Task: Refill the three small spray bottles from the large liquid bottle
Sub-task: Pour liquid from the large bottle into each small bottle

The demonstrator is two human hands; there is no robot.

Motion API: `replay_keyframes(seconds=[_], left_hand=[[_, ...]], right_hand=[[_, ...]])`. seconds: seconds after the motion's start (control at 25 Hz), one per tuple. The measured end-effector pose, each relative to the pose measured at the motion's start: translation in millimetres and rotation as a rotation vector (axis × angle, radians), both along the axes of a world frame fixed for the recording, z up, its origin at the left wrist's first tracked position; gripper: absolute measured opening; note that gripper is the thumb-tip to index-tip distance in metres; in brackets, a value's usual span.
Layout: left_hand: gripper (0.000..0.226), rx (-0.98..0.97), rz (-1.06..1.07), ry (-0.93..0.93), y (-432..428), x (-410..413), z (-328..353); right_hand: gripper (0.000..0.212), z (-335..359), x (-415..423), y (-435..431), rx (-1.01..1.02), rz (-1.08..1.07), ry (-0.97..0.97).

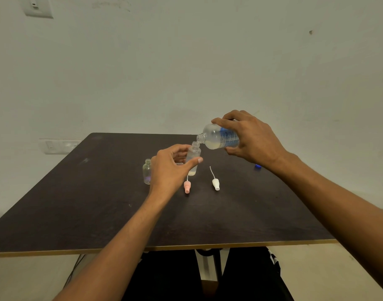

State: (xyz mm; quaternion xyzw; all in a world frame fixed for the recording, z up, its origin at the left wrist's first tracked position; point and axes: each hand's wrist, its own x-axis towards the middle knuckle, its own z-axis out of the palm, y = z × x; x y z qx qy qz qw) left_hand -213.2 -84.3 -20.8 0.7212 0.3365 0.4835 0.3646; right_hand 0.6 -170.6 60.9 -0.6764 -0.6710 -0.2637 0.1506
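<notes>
My right hand (249,137) grips the large clear bottle with a blue label (218,137), tipped on its side with its open neck over the mouth of a small clear bottle (193,155). My left hand (171,168) holds that small bottle upright on the dark table (99,203), thumb across its front. A little liquid sits in its bottom. Another small clear bottle (147,171) stands uncapped just left of my left hand. A pink spray top (187,186) and a white spray top (215,183) lie on the table in front of the held bottle. A third small bottle is not visible.
A blue cap (258,166) lies on the table to the right, partly behind my right forearm. The table's near edge (186,246) runs across the lower view, with a wall close behind its far edge.
</notes>
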Motion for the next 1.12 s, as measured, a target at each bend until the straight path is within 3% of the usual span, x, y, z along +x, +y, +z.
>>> replay_keyframes(seconds=[0.92, 1.12], left_hand=[[0.045, 0.003, 0.003, 0.023, -2.4, 1.0, 1.1], [0.044, -0.002, -0.013, -0.012, -2.7, 1.0, 3.2]], right_hand=[[0.078, -2.7, 4.1, -2.6, -0.015, 0.004, 0.034], [0.076, -5.9, 3.4, -3.7, -0.061, 0.017, 0.186]])
